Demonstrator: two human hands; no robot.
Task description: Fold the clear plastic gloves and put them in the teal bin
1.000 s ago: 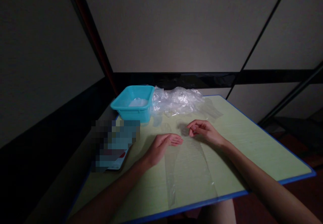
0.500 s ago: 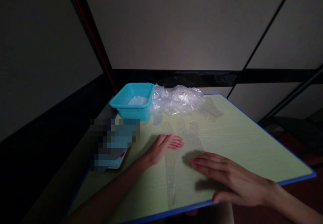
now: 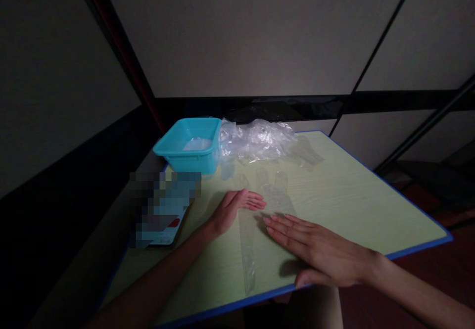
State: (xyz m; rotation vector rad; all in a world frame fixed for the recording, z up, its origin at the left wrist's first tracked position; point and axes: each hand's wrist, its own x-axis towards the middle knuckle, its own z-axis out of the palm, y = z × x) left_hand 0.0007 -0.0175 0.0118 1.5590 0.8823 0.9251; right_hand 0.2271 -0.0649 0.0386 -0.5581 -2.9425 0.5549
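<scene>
A clear disposable plastic glove lies flat on the pale green table, its finger parts pointing away from me and its cuff near the front edge. My left hand rests on its left side, edge down, with the fingers stretched out to the right. From the right, my right hand lies palm down over the glove's lower right part, fingers straight and thumb apart. Neither hand holds anything. The hands cover part of the glove, and its thin outline is faint.
A turquoise plastic basin with something whitish inside stands at the back left. Beside it lies a crumpled clear plastic bag, with another flat glove to its right. A phone-like device, partly blurred out, is at the left edge.
My right hand has moved left and come down onto the glove, nearer my left hand. My left hand stays in about the same place on the glove. The view has shifted slightly.
</scene>
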